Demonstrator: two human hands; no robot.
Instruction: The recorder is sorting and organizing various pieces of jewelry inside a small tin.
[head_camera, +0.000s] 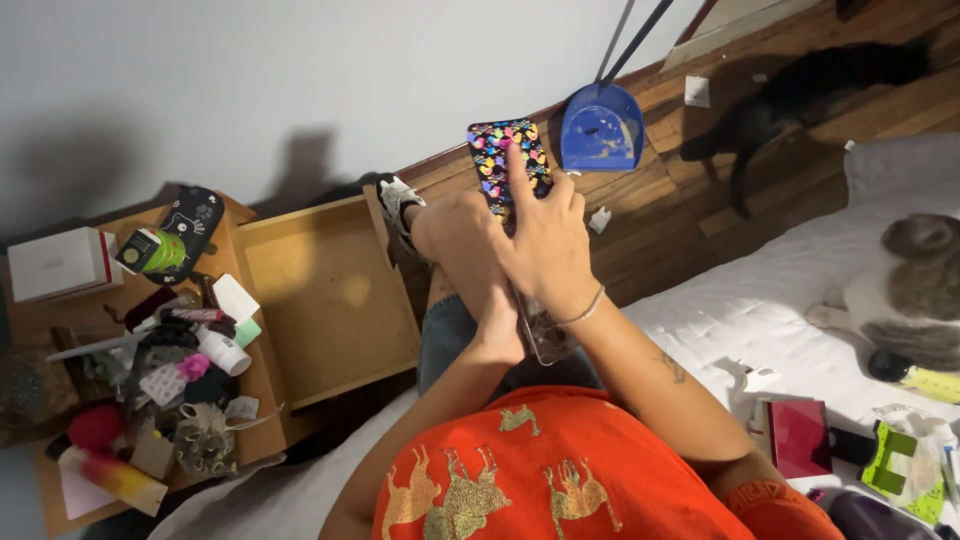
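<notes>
Hands meet over our knees at the bed's edge: right hand (545, 240) grips the heart-patterned phone case (508, 160), index finger laid up its back, left hand (455, 228) curled closed against its lower end, case neither fitted nor freed.

I'm wearing an orange shirt (560, 470) with short sleeves, printed with golden horses. My jeans (445, 335) are blue denim, and a thin bracelet (583, 312) circles my right wrist. There's a small dark tattoo (672, 366) on my right forearm, and a black-and-white patterned shoe (398, 200) on my foot.
</notes>
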